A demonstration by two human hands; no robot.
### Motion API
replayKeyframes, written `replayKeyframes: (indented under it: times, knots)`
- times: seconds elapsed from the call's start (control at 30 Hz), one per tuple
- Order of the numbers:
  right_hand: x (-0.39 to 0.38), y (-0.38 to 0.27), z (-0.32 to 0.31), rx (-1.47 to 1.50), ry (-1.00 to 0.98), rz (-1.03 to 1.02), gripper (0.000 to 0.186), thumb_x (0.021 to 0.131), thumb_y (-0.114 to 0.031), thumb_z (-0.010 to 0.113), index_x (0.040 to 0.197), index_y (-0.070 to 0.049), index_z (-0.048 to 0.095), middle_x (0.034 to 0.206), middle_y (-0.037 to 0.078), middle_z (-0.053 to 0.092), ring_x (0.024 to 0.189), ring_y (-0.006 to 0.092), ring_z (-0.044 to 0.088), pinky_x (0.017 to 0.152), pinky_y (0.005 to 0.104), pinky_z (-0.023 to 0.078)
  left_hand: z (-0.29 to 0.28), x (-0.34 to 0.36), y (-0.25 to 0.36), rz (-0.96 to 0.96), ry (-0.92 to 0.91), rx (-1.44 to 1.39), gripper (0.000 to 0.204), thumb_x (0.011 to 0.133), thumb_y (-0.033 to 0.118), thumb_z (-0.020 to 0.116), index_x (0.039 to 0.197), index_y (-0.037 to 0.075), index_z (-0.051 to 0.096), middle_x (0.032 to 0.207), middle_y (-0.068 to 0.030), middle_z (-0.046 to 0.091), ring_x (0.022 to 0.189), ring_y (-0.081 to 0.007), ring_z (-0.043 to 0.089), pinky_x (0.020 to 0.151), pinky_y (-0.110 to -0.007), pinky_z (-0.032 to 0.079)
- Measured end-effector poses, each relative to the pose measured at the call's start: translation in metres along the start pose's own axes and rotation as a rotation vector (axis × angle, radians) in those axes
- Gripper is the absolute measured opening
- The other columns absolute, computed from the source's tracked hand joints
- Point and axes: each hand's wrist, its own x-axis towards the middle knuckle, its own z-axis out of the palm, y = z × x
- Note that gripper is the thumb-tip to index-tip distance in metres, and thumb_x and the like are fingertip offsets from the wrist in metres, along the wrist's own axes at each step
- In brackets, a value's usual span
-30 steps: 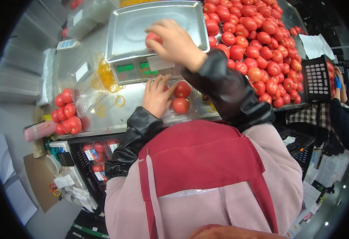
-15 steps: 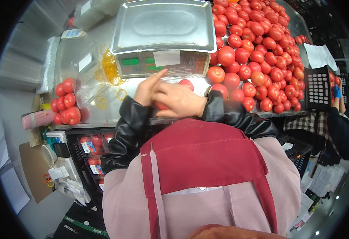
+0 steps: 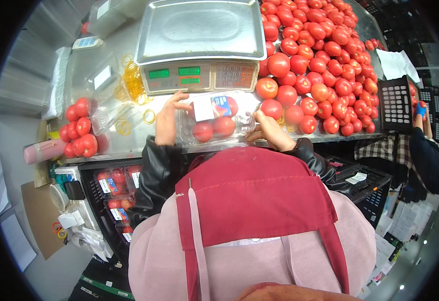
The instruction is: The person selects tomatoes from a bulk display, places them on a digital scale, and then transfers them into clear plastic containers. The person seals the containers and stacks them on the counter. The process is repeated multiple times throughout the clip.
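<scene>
A clear plastic clamshell of tomatoes (image 3: 203, 132) with a white-and-blue label lies at the table's front edge, in front of the scale (image 3: 202, 32). My left hand (image 3: 167, 119) is at its left end, fingers stretched apart, with the fingertips near the far left corner. At the right end, my right hand (image 3: 273, 131) has its thumb and fingers bent around the clear edge. Several red tomatoes show through the plastic. The scale's metal pan holds nothing, and its green displays face me.
A large heap of loose tomatoes (image 3: 325, 65) covers the table's right side. Yellow rubber bands (image 3: 134, 83) and a small tomato stack (image 3: 79, 128) lie left. Below, a black crate (image 3: 91, 183) holds labelled packs. A blue-gloved person (image 3: 420, 109) works at far right beside a black crate (image 3: 394, 106).
My hands were crossed over the tomatoes before the scale. They have moved apart to the clamshell's two ends, leaving its label in view. The whole view has shifted slightly.
</scene>
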Motion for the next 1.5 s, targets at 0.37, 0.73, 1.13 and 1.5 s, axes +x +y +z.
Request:
replayKeyframes:
  times: [0.37, 0.73, 1.13, 1.5]
  knots:
    - [0.012, 0.020, 0.011, 0.223, -0.256, -0.114, 0.026, 0.082, 0.008, 0.066, 0.096, -0.004, 0.048, 0.085, 0.004, 0.058, 0.078, 0.0159, 0.065, 0.074, 0.0309, 0.059, 0.015, -0.069, 0.006, -0.513, 0.092, -0.171, 0.051, 0.093, 0.011, 0.068, 0.138, 0.001, 0.047, 0.090, 0.0025, 0.049, 0.072, -0.0054, 0.053, 0.060, -0.021, 0.045]
    - [0.037, 0.018, 0.034, -1.073, 0.138, -0.712, 0.019, 0.086, -0.014, 0.061, 0.097, 0.001, 0.064, 0.098, 0.021, 0.062, 0.090, 0.0416, 0.063, 0.077, 0.0474, 0.052, 0.019, -0.058, -0.033, -0.348, 0.143, -1.380, 0.061, 0.094, 0.051, 0.060, 0.138, 0.010, 0.048, 0.130, -0.0079, 0.061, 0.118, -0.0263, 0.059, 0.099, -0.046, 0.048]
    - [0.024, -0.028, 0.067, -1.020, 0.249, -0.957, 0.013, 0.088, -0.014, 0.060, 0.093, -0.003, 0.056, 0.086, 0.019, 0.063, 0.086, 0.0418, 0.061, 0.074, 0.0471, 0.051, 0.037, -0.021, -0.021, -0.634, -0.349, -1.442, 0.062, 0.102, 0.050, 0.043, 0.148, 0.008, 0.036, 0.143, -0.0130, 0.051, 0.128, -0.0296, 0.053, 0.107, -0.047, 0.045]
    - [0.035, -0.160, 0.028, 0.257, -0.381, -0.373, 0.069, 0.100, -0.051, 0.046, 0.150, -0.005, 0.032, 0.129, 0.019, 0.055, 0.079, 0.0151, 0.055, 0.065, 0.0237, 0.046, 0.065, 0.002, 0.039, -0.697, -0.702, -1.022, 0.063, 0.102, 0.045, 0.049, 0.145, 0.001, 0.037, 0.139, -0.0169, 0.053, 0.124, -0.0284, 0.056, 0.105, -0.046, 0.046]
